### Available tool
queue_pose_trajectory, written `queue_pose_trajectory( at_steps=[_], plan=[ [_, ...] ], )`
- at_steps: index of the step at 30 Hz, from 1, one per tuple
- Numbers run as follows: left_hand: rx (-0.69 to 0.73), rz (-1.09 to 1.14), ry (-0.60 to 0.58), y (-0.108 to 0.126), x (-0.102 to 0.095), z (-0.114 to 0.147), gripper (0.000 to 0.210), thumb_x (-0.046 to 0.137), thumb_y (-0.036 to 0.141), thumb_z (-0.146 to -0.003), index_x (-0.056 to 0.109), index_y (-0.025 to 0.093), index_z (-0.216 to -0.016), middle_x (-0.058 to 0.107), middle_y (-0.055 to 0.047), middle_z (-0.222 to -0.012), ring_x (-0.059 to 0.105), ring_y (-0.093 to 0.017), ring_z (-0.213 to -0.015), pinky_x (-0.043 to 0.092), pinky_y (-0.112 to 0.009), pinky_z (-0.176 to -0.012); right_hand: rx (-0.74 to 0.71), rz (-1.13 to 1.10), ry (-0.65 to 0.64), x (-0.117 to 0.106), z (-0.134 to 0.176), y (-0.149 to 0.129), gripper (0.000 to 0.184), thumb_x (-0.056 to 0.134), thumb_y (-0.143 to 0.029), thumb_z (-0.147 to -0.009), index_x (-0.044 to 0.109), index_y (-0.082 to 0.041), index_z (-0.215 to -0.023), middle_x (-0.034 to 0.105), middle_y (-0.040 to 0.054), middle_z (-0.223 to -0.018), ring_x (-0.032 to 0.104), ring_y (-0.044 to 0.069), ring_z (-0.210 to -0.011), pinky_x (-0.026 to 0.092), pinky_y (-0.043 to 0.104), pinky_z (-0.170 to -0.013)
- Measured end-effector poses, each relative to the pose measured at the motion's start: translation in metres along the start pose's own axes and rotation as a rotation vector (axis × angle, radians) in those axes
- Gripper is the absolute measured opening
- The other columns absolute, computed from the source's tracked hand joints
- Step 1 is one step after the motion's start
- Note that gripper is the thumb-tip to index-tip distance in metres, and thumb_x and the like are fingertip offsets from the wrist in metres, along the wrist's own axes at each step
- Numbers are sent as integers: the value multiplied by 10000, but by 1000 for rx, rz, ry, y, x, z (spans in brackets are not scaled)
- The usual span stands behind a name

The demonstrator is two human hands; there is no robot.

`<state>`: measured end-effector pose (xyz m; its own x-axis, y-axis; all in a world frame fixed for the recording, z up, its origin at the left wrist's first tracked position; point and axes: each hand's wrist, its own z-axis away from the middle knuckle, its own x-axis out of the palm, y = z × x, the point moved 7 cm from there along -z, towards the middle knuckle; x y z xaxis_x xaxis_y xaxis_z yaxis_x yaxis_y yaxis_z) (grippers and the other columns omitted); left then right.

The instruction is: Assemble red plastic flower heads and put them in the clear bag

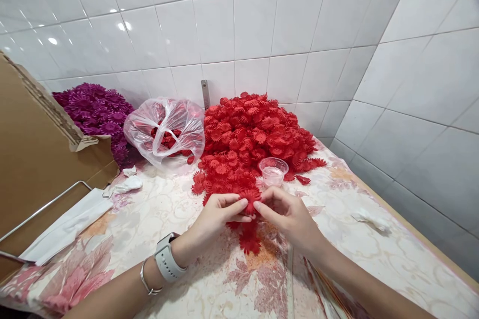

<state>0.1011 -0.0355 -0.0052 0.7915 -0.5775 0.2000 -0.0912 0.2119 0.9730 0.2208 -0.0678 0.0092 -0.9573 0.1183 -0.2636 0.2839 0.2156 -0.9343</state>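
Between my two hands is a red artificial flower piece (250,201) with a fringed petal edge. My left hand (223,208), below a watch (169,258) and a bracelet, pinches its left side between thumb and fingers. On the opposite edge, my right hand (286,212) pinches with thumb and forefinger. Just under the hands, another red flower piece (250,244) lies on the cloth. A large heap of red flower pieces (254,132) rises right behind them. Close beyond my right hand stands a small clear plastic cup (273,171); its contents are hard to make out.
Left of the heap sits a clear plastic bag (164,132) with red pieces inside. Purple flower pieces (98,114) are piled behind a cardboard box (41,144). A wire frame (48,214) and white paper (69,229) lie at left. Crumpled tissue (371,220) rests at right. Tiled walls enclose the back and right.
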Motion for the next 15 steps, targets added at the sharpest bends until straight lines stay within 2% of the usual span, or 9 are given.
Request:
queue_pose_trajectory(
  at_steps=[5,8,10,12,15],
  plan=[
    [-53,-78,113,-3,-11,0,259,717,336,-611,584,124,-542,573,11,-537,551,-86,-498,429,-186,-496,24,-51,16,-3,0,-4,174,579,-360,-748,551,-190,-721,556,1,-680,514,141,-637,400,249,-563],
    [-83,-111,145,-5,-13,1,297,727,350,-589,529,139,-519,568,13,-467,508,-77,-404,369,-173,-401,-23,-27,-68,3,1,-8,183,639,-340,-702,560,-201,-791,557,-4,-726,504,134,-637,394,241,-553],
    [-89,-126,130,-7,-13,2,330,730,358,-583,487,148,-504,556,21,-431,479,-70,-361,336,-166,-363,-31,-11,-164,11,2,-6,162,643,-315,-703,566,-202,-790,555,-13,-715,487,122,-610,378,234,-539],
    [-92,-131,92,-9,-11,2,339,735,362,-572,480,149,-507,563,18,-436,483,-74,-358,321,-163,-345,-21,-37,-206,15,3,-4,104,611,-286,-732,567,-197,-762,552,-21,-691,476,111,-595,365,228,-532],
    [-72,-110,62,-7,-10,1,315,730,375,-579,523,142,-535,598,0,-491,532,-91,-418,378,-175,-390,22,-178,-132,12,2,1,87,574,-270,-757,543,-195,-727,547,-29,-664,486,105,-581,377,225,-528]
  ],
)
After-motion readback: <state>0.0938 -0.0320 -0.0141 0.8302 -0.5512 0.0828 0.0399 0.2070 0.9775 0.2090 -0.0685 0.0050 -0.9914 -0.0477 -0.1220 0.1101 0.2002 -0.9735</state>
